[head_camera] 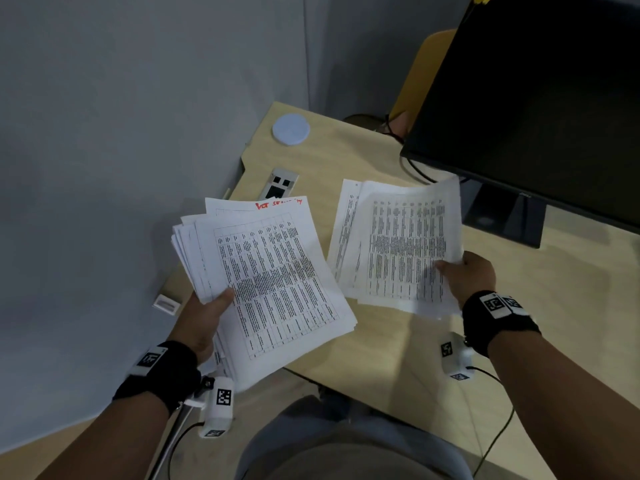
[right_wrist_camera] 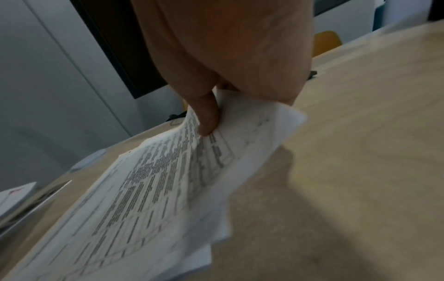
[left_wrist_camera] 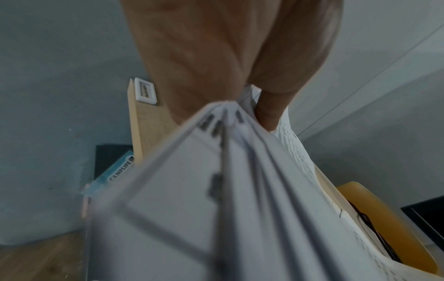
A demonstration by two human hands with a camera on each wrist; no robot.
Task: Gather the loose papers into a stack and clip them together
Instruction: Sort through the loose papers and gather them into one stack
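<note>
My left hand (head_camera: 207, 317) grips a thick, uneven bundle of printed papers (head_camera: 273, 278) by its lower left edge, thumb on top, above the desk's left corner. Seen in the left wrist view, the bundle (left_wrist_camera: 240, 209) fans out below the thumb (left_wrist_camera: 269, 112). My right hand (head_camera: 467, 275) pinches a thinner sheaf of printed sheets (head_camera: 398, 244) by its right edge, held over the wooden desk (head_camera: 519, 306). The right wrist view shows the thumb (right_wrist_camera: 206, 116) pressed on the top sheet (right_wrist_camera: 156, 180). The two bundles are apart. No clip shows clearly.
A black monitor (head_camera: 540, 98) on its stand fills the back right. A round white disc (head_camera: 291, 129) and a marker card (head_camera: 278, 185) lie at the desk's far left. A small white frame (head_camera: 167, 304) sits at the left edge. Grey walls stand left; a yellow chair (head_camera: 422, 74) is behind.
</note>
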